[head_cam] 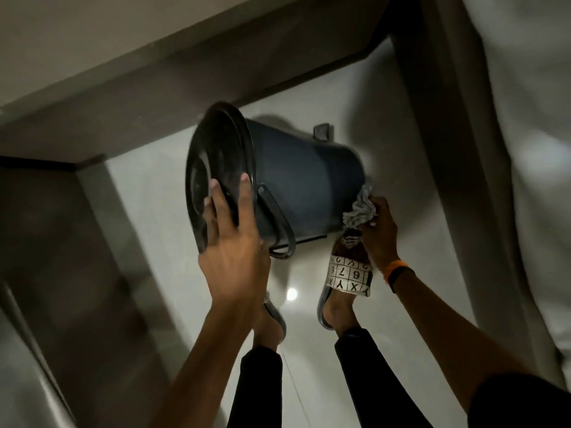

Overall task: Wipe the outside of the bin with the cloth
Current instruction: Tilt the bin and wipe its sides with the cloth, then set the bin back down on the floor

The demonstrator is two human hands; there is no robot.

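A dark blue-grey bin (296, 177) is tipped on its side above the floor, with its black lid (213, 168) facing left and its base to the right. My left hand (231, 242) grips the lid's rim, fingers spread over the lid. A thin handle (276, 223) hangs along the bin's near side. My right hand (378, 230) holds a bunched grey cloth (360, 211) pressed against the bin's lower edge near the base.
Pale glossy floor tiles (309, 304) lie below. My feet in slippers (346, 288) stand just under the bin. A dark wooden frame (438, 149) runs along the right, with a pale curtain (525, 118) beyond. A dark cabinet (77, 242) stands at left.
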